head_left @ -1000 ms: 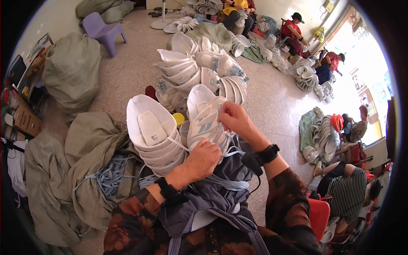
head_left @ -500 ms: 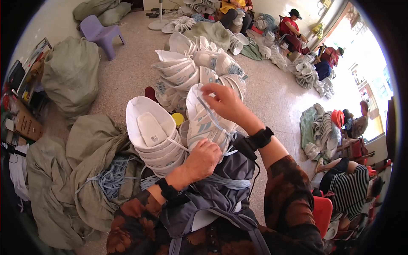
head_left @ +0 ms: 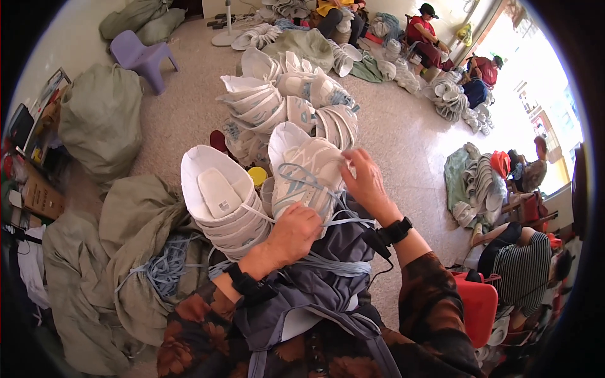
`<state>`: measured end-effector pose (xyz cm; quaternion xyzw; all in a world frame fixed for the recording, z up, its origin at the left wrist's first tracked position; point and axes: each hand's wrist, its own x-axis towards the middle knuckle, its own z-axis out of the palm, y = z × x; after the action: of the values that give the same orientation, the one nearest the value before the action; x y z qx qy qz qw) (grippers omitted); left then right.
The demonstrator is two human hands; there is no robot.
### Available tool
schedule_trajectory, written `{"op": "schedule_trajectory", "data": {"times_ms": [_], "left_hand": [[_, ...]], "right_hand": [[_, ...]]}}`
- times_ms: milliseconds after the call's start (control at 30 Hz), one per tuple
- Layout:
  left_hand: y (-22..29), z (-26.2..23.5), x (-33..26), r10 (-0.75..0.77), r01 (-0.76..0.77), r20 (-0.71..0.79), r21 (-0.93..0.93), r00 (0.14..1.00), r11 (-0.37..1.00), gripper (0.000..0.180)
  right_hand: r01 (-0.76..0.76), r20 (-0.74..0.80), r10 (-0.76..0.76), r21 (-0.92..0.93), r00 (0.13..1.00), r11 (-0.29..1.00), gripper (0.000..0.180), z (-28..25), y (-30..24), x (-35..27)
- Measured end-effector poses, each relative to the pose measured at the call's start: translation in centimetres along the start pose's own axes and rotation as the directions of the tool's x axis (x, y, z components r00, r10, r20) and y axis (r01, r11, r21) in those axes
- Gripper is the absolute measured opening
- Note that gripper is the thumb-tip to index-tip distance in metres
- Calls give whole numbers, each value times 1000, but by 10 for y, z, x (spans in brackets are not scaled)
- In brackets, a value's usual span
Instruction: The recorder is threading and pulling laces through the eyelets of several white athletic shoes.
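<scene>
A white shoe upper [head_left: 307,167] with grey-blue patches stands over my lap. My left hand [head_left: 296,230] is closed on its near edge. A pale blue shoelace [head_left: 296,181] loops loosely across its front. At the upper's right side is my right hand [head_left: 367,183], fingers curled and pinched together; what they hold, if anything, is hidden. Just left of it, a nested stack of white shoe uppers [head_left: 217,195] leans with its opening toward me. More blue laces [head_left: 337,266] lie across the dark apron [head_left: 283,315] on my lap.
Ahead stands a heap of stacked uppers [head_left: 258,104]. Green-grey sacks [head_left: 101,113] and a bundle of blue laces [head_left: 167,264] are at left, with a purple chair [head_left: 144,55] behind. Co-workers [head_left: 423,31] sit among piles farther off. A red stool [head_left: 476,309] is at right.
My right hand has moved from above the upper's opening down to its right side. The lace it held up now lies looped over the upper. My left hand stays at the near edge.
</scene>
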<state>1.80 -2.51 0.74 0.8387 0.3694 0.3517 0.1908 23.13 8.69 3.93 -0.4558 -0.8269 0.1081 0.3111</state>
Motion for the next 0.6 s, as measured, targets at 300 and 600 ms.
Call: {"op": "schedule_trajectory", "data": {"times_ms": [300,600], "left_hand": [[85,-82,7,-124,526,511,-826,851,205,30],[85,-75,-7,-28,621,624,-771,781,139,30]], "right_hand": [[-407,118,394,395,912,823,56,35,25,-4],[-315,-5,335,325,942,892,46,43,23,-6]]}}
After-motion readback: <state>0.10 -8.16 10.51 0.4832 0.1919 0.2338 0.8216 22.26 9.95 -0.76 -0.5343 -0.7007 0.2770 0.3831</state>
